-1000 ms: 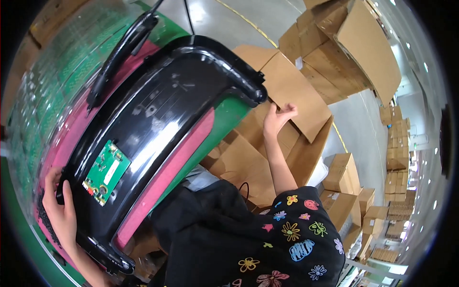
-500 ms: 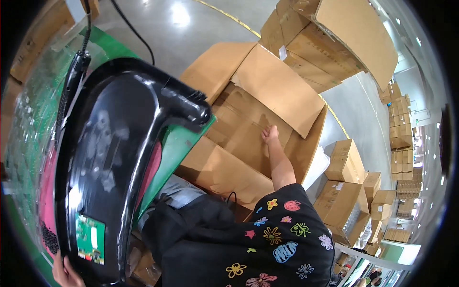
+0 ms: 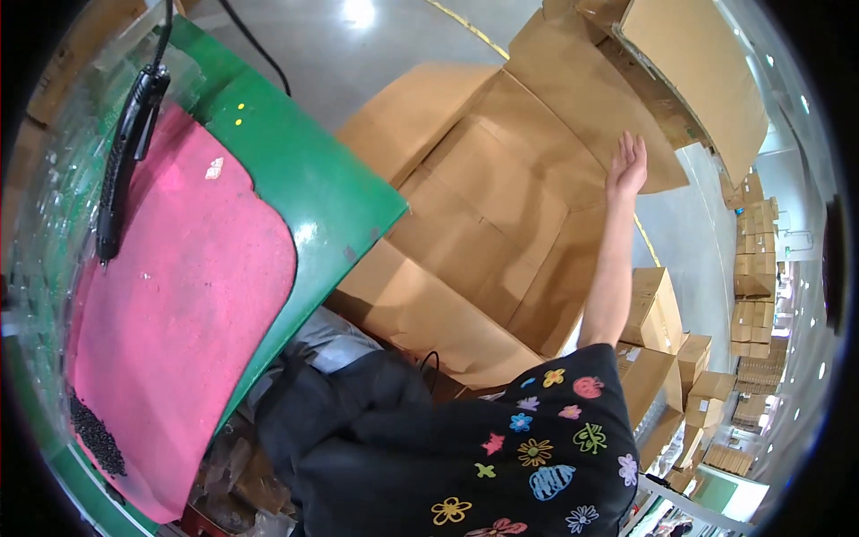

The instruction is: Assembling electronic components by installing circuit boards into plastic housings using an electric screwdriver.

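My right hand (image 3: 628,166) is raised over the right side of a large cardboard box (image 3: 429,304), fingers stretched out and nothing in them. Behind it stands the box's far flap (image 3: 595,112), folded outward; whether the fingers touch it I cannot tell. Inside, the box shows bare brown walls and bottom. My left hand is out of view. On my left, a pink pad (image 3: 188,277) lies on a green tabletop (image 3: 313,179). A black electric screwdriver (image 3: 130,166) hangs by its cable over the pad's far left part.
A heap of small black screws (image 3: 97,437) sits at the pad's near left edge. Another big carton (image 3: 716,80) stands beyond the box. Stacked cartons (image 3: 653,309) fill the right. A black cable (image 3: 255,45) hangs behind the table, and plastic bags (image 3: 237,479) lie below it.
The large black plastic panel with the green circuit board has left the pad and the view, along with my left hand. My right hand rose out of the box toward the right flap.
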Tool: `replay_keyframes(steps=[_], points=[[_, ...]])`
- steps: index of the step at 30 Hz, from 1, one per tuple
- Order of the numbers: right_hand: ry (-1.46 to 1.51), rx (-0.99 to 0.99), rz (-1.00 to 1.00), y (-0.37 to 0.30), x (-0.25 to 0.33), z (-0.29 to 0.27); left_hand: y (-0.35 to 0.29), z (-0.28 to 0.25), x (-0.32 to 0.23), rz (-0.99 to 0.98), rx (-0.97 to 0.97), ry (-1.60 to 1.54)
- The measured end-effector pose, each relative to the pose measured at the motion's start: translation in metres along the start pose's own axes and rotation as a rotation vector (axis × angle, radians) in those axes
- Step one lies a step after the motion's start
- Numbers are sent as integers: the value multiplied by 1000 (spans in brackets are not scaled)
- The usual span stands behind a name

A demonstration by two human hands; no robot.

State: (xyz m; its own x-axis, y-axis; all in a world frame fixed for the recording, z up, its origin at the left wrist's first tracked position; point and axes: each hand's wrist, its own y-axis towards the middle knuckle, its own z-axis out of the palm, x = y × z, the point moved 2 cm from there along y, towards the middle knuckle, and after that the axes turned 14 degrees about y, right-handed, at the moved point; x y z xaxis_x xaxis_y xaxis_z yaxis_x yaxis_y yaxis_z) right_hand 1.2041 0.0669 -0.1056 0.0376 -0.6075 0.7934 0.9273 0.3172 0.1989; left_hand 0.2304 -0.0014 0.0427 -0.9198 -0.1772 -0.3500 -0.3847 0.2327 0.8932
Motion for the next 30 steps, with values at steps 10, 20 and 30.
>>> replay_keyframes(steps=[10, 20, 30], points=[[-936, 1003, 820, -237, -156, -3, 25, -89, 59, -873, 136, -589], [-874, 1096, 691, -334, -147, 44, 62, -39, 135, -942, -151, -715], [-1016, 1139, 428, -343, -155, 39, 17, 30, 233, -1277, 46, -369]])
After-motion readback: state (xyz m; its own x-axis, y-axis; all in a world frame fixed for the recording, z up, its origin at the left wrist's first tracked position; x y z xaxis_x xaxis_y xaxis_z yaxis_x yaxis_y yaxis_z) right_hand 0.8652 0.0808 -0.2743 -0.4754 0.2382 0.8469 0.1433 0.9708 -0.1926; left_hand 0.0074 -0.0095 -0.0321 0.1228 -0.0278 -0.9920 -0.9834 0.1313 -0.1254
